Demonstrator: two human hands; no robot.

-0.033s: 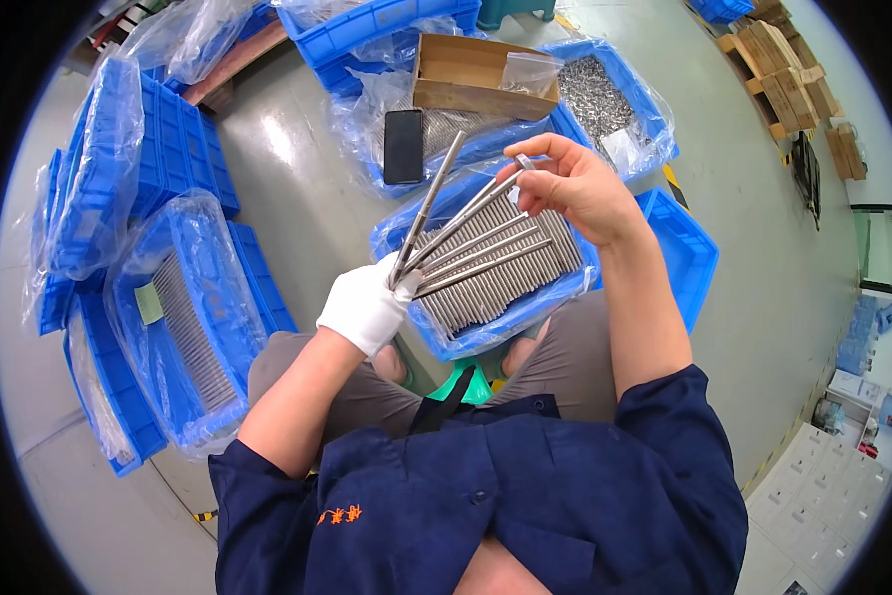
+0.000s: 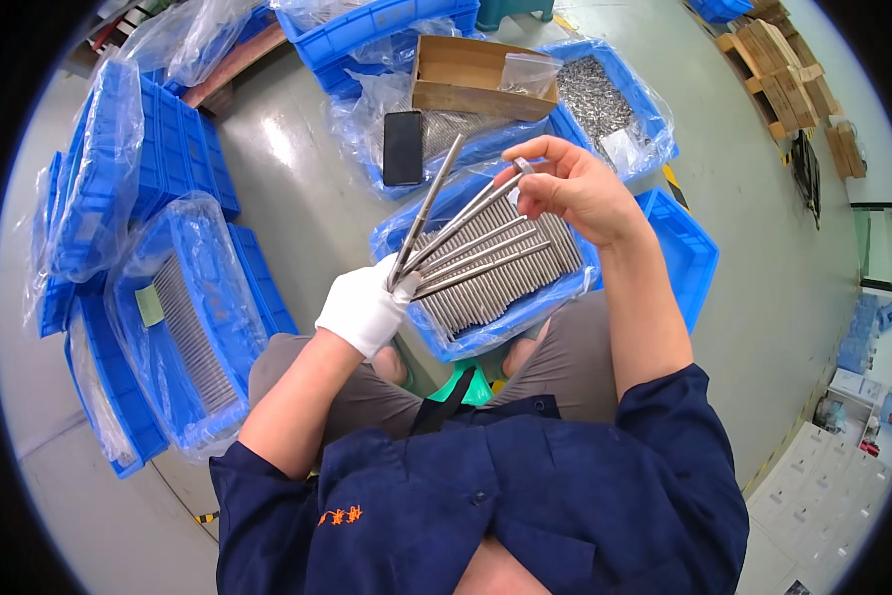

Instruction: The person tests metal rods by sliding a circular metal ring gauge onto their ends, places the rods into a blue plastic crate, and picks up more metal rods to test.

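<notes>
Several slim metal rods (image 2: 428, 210) fan out from my left hand (image 2: 359, 309), which wears a white glove and is closed round their lower ends. My right hand (image 2: 587, 195), bare, pinches the far end of one rod between thumb and fingers. A short, wider metal piece (image 2: 525, 167) shows at that end; whether it is part of the rod I cannot tell. Below both hands is a blue bin (image 2: 453, 349) lined with clear plastic. Inside it, many similar metal rods (image 2: 500, 288) lie side by side in rows.
Beyond the bin, a black phone (image 2: 402, 149) and an open cardboard box (image 2: 480, 79) rest on another lined bin. Small metal parts (image 2: 593, 94) fill a bin at the far right. Blue crates (image 2: 183, 149) stand stacked at left; another blue bin (image 2: 684, 253) is at right.
</notes>
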